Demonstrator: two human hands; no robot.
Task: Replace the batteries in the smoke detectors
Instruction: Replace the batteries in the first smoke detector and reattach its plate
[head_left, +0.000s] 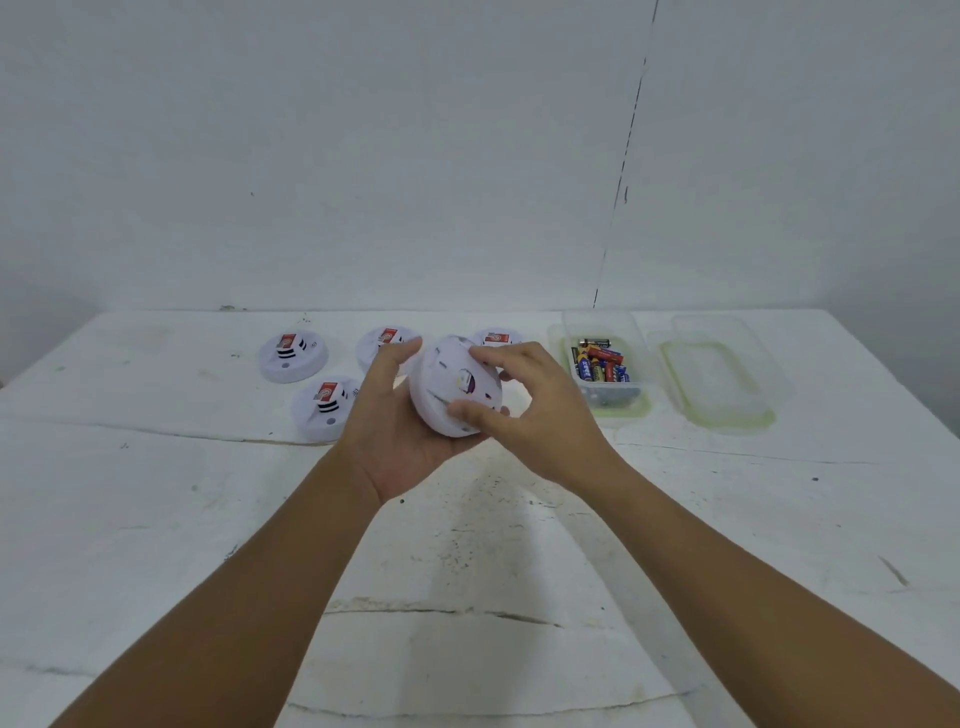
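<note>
Holding white smoke detector (457, 387) above table (156, 519) centre, back facing us: left hand (400, 431) cups it, right hand (524, 415) pinches its rim. Four detectors (293, 356) far left; open battery box (605, 364) far right.

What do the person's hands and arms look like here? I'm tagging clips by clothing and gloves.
Both arms are bare as far as the frame shows: no sleeves in view. The left hand and right hand wear no gloves. No watch, bracelet or ring is visible on either wrist or on the fingers that show.
</note>
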